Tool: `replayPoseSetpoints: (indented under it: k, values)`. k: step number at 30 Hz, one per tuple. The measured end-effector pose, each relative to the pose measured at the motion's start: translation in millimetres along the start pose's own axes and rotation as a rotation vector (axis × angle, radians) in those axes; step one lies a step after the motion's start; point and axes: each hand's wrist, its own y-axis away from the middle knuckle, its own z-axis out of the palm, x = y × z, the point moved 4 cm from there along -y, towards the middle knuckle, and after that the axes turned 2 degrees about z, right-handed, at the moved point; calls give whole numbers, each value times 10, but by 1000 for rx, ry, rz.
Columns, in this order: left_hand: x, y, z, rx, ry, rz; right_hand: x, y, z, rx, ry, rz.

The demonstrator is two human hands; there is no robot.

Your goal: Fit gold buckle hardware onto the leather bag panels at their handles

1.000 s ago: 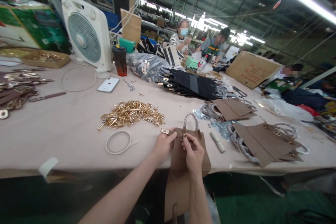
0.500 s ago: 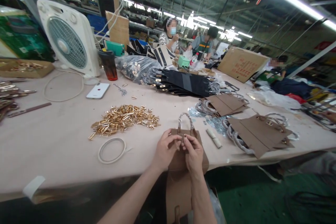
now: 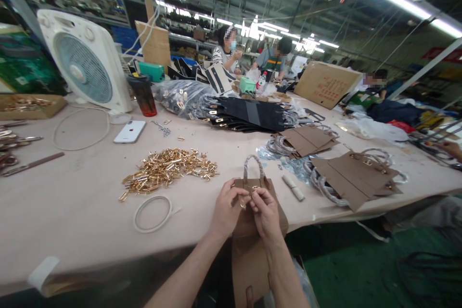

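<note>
A brown handbag piece (image 3: 249, 250) hangs over the table's front edge, its plastic-wrapped handle (image 3: 253, 160) standing up on the tabletop. Above its upper part, both hands meet with fingertips almost touching. My left hand (image 3: 225, 207) is closed in a pinch, and a small gold metal fitting (image 3: 243, 203) shows at its fingertips. My right hand (image 3: 266, 209) is also pinched, with a bit of gold metal showing at the thumb and index finger; its exact shape is hidden. To the left lies a heap of gold metal fittings (image 3: 169, 168).
A tape roll (image 3: 136, 216) lies front left, a rolled cloth-like piece (image 3: 293, 187) right of the bag. Brown bag pieces (image 3: 355, 178) and black ones (image 3: 249, 113) are stacked beyond. A phone (image 3: 130, 132), tumbler (image 3: 143, 96) and fan (image 3: 83, 62) stand back left. Co-workers sit across.
The gold fitting by my left fingertips now shows more clearly, below the fingers. Both hands stay close together over the bag piece. The whole view has shifted slightly.
</note>
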Motion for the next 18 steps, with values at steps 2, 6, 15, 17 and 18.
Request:
replayPoseSetpoints:
  k: [2,6,15,17,18]
  values:
    - [6,6,-1,3,-23,10,7,7,14,9,-22,9]
    - [12,17,-5,6,-25,22,16,19,37,6,-37,12]
    - [35,15,-2,17,-9,42,16,15,42,7,-39,13]
    - [27,7,0,16,13,19,34,8,41,5,-13,-6]
    - [11,0,-3,23,38,-9,42,9,38,12,4,-25]
